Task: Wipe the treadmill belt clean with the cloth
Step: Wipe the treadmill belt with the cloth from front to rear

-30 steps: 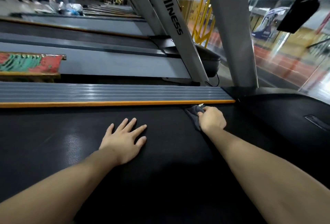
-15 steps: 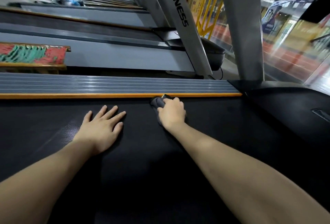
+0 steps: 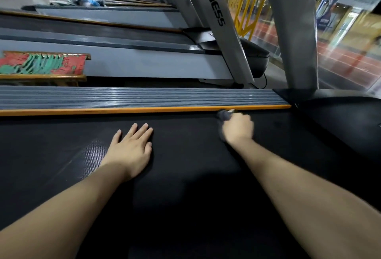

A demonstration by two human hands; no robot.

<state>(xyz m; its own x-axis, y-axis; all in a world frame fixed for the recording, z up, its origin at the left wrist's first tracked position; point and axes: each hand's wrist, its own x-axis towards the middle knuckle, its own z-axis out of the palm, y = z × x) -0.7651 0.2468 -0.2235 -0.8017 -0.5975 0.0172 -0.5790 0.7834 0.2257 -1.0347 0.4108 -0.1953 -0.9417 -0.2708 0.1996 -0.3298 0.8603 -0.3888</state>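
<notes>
From the head view, the right hand [image 3: 238, 128] is blurred, with its fingers curled over a small dark cloth [image 3: 223, 115], bunched beneath and ahead of the knuckles, pressed onto the belt [image 3: 185, 176] right against the orange strip [image 3: 123, 110] at the belt's far edge. The left hand [image 3: 131, 148] lies flat on the belt well apart from the right, fingers straight and close together, holding nothing; it looks like a brace for leaning in. The cloth reads as soft, light and limp, so it will likely fold and creep under the palm; holding it wadded with the fingertips over its leading edge, as here, seems the sensible grip, with pressure coming from the palm. The belt looks matte, finely textured and grippy, likely to drag on the fabric instead of letting it slide. Beyond the strip runs a ribbed grey side rail [image 3: 144, 96]. A grey upright [image 3: 292, 32] rises at the far right corner, and the black motor cover [image 3: 340, 126] bounds the belt to the right; both would limit a stroke that way. Further treadmills and a painted bench [image 3: 41, 67] lie behind, out of the way.
</notes>
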